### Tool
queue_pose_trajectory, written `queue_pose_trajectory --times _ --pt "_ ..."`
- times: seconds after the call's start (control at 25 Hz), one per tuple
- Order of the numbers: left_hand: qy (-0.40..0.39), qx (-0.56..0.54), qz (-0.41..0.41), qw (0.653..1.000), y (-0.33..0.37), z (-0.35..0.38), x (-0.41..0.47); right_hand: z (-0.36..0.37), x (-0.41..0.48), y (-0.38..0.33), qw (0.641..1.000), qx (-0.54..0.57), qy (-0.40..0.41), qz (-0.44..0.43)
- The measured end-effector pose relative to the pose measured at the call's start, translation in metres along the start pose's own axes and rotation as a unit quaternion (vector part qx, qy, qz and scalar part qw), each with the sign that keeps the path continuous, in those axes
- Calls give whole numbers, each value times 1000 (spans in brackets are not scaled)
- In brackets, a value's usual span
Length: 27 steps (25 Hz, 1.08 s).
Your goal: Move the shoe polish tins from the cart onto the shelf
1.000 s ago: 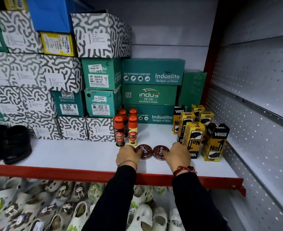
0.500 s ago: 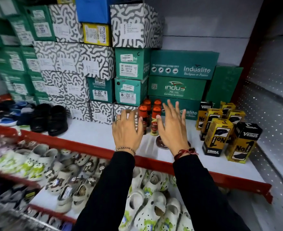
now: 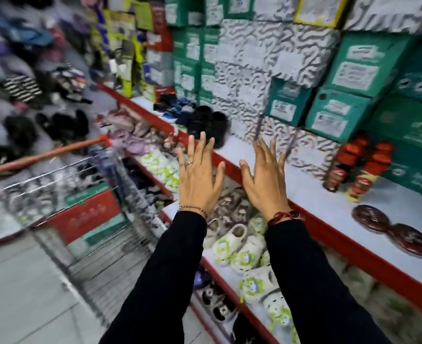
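Shop shelving streaks past as the view has swung left from the shelf [image 3: 354, 214] toward the wire cart [image 3: 85, 214]. Two shoe polish tins [image 3: 392, 229] now lie side by side on the shelf, released. Both hands, left [image 3: 200, 180] and right [image 3: 264, 182], hang in mid-air, empty, fingers spread, likely heading back for more.

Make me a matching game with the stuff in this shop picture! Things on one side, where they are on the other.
Things:
1. two polish tins
2. polish bottles
3. white clogs
4. cardboard box

Places:
A. in the wire cart
B. lying flat near the front edge of the top shelf
C. on the lower shelf
D. upright in front of the green shoeboxes

Pairs: 1-B, 2-D, 3-C, 4-A
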State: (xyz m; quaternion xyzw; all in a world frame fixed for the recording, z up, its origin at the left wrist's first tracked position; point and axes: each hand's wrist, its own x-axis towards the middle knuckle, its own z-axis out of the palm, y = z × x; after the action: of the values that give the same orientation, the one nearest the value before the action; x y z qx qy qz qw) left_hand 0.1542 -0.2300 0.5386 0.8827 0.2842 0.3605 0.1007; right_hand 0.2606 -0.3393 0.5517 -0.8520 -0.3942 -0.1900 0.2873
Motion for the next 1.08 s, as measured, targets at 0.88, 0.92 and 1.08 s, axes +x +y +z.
queue_pose_trajectory --times 0.88,0.92,1.08 --pt "-262 -91 -629 726 -358 174 -246 467 -175 -73 792 44 -608 -6" --pt "-286 -86 -640 707 -366 190 -257 485 -182 -68 784 33 -619 -10" --pt "-359 -69 -662 654 -393 239 -291 546 -208 -54 750 3 -659 -55"
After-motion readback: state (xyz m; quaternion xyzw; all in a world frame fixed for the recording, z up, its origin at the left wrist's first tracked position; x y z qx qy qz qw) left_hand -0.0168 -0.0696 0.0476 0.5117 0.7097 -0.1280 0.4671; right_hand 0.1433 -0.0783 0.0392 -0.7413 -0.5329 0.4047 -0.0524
